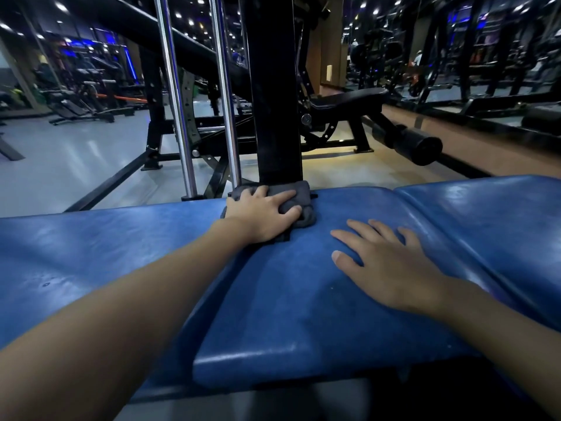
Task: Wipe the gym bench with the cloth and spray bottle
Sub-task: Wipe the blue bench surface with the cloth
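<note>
The cloth [299, 189], grey and bunched, is held at the far edge of the bench [288, 314], against the foot of a black post [276, 117]. It is covered by the left hand [261, 212], whose fingers [282, 197] are bent lightly over it and spread a little. A fold of fabric is gripped between them and pressed down onto the blue pad. Part of the cloth is seen beyond the fingertips and under the wrist.

The right hand [391, 268] is laid flat on the pad, near the cloth but apart from it. Its fingers [361, 232] are straight and fanned, and nothing is held. The thumb is stretched out to the left. A seam [403, 205] between two pads is seen just beyond this hand.
</note>
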A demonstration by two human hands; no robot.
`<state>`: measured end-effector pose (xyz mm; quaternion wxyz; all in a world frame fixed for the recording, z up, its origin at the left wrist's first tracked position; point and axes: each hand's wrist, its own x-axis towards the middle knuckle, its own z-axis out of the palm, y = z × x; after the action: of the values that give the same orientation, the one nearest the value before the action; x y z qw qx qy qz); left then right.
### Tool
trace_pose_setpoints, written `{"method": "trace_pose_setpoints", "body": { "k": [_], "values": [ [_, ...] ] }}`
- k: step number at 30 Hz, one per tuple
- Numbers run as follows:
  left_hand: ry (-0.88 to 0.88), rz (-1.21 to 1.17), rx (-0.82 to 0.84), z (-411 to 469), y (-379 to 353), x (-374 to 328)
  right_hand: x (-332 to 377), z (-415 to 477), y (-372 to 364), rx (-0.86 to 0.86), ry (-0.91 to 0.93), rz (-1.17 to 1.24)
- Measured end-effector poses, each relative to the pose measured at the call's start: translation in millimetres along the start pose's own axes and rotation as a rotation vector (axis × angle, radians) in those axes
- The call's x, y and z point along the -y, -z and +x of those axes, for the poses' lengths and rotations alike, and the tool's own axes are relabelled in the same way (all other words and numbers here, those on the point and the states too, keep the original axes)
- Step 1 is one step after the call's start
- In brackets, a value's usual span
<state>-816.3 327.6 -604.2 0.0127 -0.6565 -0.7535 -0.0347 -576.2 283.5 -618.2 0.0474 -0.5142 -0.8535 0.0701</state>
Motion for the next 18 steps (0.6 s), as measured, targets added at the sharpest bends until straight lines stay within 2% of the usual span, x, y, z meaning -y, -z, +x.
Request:
{"method": "trace_pose_setpoints", "body": {
  "k": [12, 18],
  "values": [
    [-0.028, 0.025, -0.031, -184, 6, -7, 2, -9, 7, 0.005, -0.006, 0.002],
    [0.026, 0.007, -0.03, -201, 10, -17, 9, -12, 12, -0.096, -0.019, -0.022]
  ]
}}
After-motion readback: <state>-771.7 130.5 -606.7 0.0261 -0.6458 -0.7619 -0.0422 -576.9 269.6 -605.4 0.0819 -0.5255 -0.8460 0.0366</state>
